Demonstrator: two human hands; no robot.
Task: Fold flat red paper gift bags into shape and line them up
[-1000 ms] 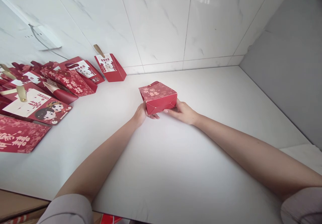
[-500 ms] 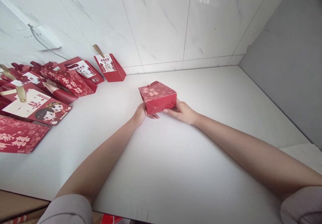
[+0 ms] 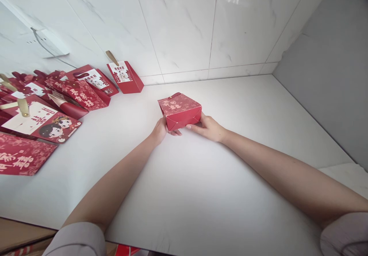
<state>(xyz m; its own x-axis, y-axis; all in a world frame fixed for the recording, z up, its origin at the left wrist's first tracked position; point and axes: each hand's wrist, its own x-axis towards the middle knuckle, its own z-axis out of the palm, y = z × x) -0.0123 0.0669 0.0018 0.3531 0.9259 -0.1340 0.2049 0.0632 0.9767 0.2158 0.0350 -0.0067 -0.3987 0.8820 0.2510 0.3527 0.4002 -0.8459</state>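
A red gift box (image 3: 181, 108) with pale floral print and gold-pink characters lies tipped on its side, its plain folded bottom facing me. A dark red ribbon handle shows at its far end. My left hand (image 3: 161, 130) grips the box's left side, with fingers reaching beneath it. From the right, my right hand (image 3: 209, 128) holds the near right corner, its thumb along the lower edge. Some fingers of both hands are hidden behind or under the box.
Several red gift boxes (image 3: 77, 91) with ribbon handles crowd the left of the white table (image 3: 189, 194). One box (image 3: 125, 77) stands alone against the marbled tile wall (image 3: 184, 26). A grey cable (image 3: 47, 49) runs from a wall socket. Cardboard (image 3: 23, 233) lies below the front edge.
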